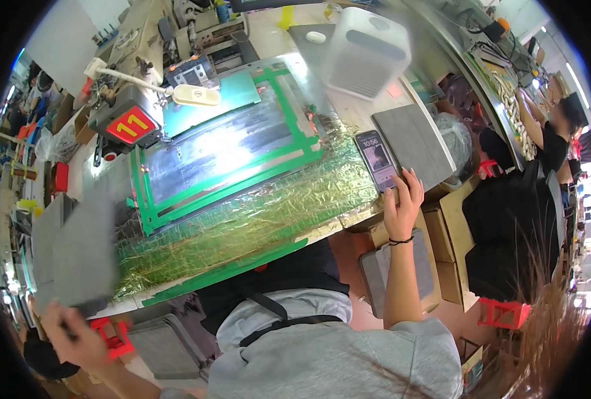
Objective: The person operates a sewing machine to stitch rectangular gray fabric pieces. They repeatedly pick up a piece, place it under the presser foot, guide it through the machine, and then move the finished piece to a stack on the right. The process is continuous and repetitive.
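At the left end of the table, my left hand (76, 336) grips the near edge of a grey flat panel (79, 246). Both are smeared by motion. My right hand (402, 209) rests at the table's right front, its fingers stretched out and touching the lower end of a smartphone (377, 161) with a lit screen. Right beside the phone lies another grey panel (415, 143). Between my hands is a shiny plate (219, 156) framed with green tape (232, 183). A teal sheet (212, 103) covers part of its far side.
A sewing machine (132, 110) with a white lamp (196, 95) stands far left. A white plastic bin (367, 53) sits at the back. Under the table are grey panels (166, 346), a cardboard box (445, 246) and a red stool (502, 312). A co-worker (552, 133) works at right.
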Demonstrator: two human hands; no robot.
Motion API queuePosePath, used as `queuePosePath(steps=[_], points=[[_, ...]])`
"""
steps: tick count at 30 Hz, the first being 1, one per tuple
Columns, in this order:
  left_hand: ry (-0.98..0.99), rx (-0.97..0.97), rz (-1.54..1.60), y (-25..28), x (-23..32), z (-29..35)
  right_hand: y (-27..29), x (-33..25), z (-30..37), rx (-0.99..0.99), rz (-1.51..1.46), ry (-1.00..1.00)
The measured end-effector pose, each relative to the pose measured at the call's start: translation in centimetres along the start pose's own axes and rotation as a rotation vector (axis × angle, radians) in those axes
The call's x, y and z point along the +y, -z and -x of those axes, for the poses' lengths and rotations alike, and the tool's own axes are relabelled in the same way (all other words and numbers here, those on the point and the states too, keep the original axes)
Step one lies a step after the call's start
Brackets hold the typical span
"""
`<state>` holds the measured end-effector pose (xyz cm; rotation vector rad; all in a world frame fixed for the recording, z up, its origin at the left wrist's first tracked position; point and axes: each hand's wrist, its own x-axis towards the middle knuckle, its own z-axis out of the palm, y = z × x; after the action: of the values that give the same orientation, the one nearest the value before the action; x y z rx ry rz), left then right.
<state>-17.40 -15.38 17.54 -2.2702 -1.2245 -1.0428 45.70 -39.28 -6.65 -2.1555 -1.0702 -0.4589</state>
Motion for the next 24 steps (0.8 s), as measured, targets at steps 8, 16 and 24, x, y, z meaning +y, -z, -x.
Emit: queuePosePath(steps=[8, 16, 24], points=[[0.138, -0.431, 0.727, -8.9, 17.1, 0.8, 1.0, -0.9, -0.4, 0.036, -0.028, -0.105], [-0.029, -0.594, 1.277, -15.8, 22.4, 0.7, 1.2, -16.2, 2.7, -0.960, -1.426, -0.578], [-0.045, -0.373, 0.388, -17.8, 17.0, -0.5, 0.9, -18.0, -0.4, -0.668, -1.413, -0.795]])
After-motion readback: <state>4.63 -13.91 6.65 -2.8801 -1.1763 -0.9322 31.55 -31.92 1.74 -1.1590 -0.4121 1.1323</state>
